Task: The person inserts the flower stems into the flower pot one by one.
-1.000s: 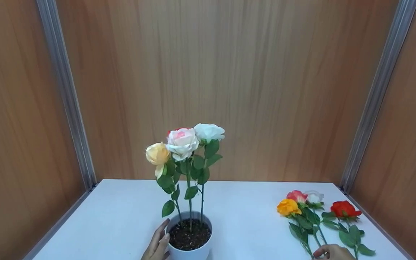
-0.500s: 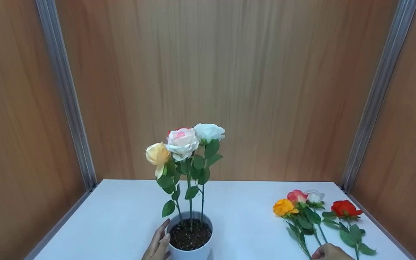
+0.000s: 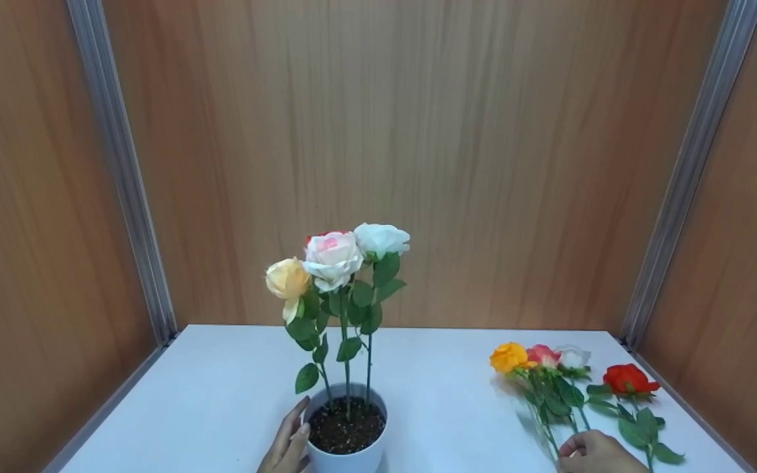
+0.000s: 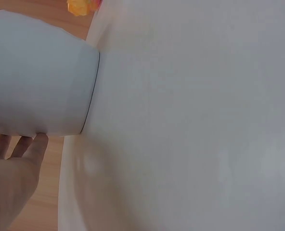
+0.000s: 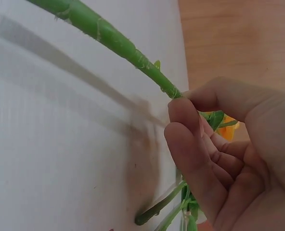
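A white flowerpot (image 3: pixel 360 464) full of dark soil stands at the front middle of the head view. Rising from it are a cream-yellow rose (image 3: pixel 288 280), a pale pink rose (image 3: pixel 334 263) and a white rose (image 3: pixel 382 240); a red bloom is mostly hidden behind them. My left hand (image 3: pixel 285 441) rests its extended fingers on the pot's left side; the left wrist view shows fingertips against the pot wall (image 4: pixel 41 77). With thumb and index finger, my right hand (image 3: pixel 598 453) pinches the green stem (image 5: pixel 113 39) of an orange rose (image 3: pixel 508 357), its bloom pointing away.
Right of the orange rose, a pink rose (image 3: pixel 543 355), a white rose (image 3: pixel 573 357) and a red rose (image 3: pixel 628 379) lie on the white table (image 3: pixel 444 394). Wooden panels (image 3: pixel 457 164) enclose the table at the back and both sides.
The orange rose has shifted left and slightly away, its bloom coming apart from the other lying roses' leaves, as my right hand moves a little left and forward. My left hand stays at the pot.
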A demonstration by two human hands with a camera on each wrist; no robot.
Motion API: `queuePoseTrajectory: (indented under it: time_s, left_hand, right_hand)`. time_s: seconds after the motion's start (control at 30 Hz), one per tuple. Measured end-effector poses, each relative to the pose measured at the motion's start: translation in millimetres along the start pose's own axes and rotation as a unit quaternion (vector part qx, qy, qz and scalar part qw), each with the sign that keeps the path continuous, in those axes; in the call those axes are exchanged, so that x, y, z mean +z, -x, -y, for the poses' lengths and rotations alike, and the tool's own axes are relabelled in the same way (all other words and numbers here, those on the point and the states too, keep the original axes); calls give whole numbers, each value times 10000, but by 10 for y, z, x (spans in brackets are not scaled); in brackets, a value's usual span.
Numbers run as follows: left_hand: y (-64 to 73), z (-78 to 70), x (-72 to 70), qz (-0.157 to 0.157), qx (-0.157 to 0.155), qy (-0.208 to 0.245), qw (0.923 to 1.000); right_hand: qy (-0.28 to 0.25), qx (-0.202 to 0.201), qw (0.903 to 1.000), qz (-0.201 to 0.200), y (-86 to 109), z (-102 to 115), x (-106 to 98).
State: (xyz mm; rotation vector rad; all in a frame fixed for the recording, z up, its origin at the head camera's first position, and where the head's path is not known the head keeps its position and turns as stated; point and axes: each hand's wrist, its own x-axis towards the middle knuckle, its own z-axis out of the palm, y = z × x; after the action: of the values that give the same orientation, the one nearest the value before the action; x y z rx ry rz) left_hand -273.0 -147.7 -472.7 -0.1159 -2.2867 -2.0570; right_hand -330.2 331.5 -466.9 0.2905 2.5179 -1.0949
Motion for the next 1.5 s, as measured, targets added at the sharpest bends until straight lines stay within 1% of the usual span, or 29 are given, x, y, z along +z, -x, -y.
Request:
queuePoseTrajectory:
  time_s: [0.2, 0.3, 0.4, 0.53, 0.67, 0.77, 0.87, 1.03, 1.17, 1.3, 1.37, 1.5]
  left_hand:
    - [5, -7, 6, 31, 10, 89, 10000]
    - [9, -2, 15, -36, 26, 92, 9999]
    - [12, 11, 17, -88, 84, 121, 9999]
    - [8, 20, 11, -56, 111, 110, 9999]
    - [6, 14, 10, -9, 53, 55, 10000]
    - [6, 13, 11, -39, 57, 39, 10000]
    - [6, 16, 17, -148, 20, 15, 9999]
    - [-3, -3, 28, -274, -191, -33, 9994]
    - [-4, -17, 30, -267, -221, -50, 9994]
    - [4, -6, 38, -366, -164, -52, 9992]
    - [3, -2, 45, -407, -146, -74, 9990]
    - [5, -12, 46, -382, -161, -112, 9991]
  right_hand:
    - [-313, -355, 9982, -374, 132, 168, 57]
    - [-393, -543, 9962, -557, 197, 287, 74]
    - [-443, -814, 9925, -794, 258, 425, 86]
    - [-577, -1280, 9840, -1100, 352, 619, 114]
    - [-588, -1917, 9693, -1422, 464, 815, 146]
    - [-612, -2428, 9552, -1576, 550, 961, 164]
    - [-588, -2907, 9400, -1687, 639, 1099, 182]
    - [-410, -3721, 9086, -1851, 760, 1326, 246]
    - [-410, -4273, 8839, -1855, 851, 1511, 325]
    - [-311, -4820, 8541, -1931, 926, 1692, 429]
    - [-248, -5100, 8366, -1984, 954, 1780, 485]
    - [-186, -5663, 7978, -2063, 1011, 1950, 593]
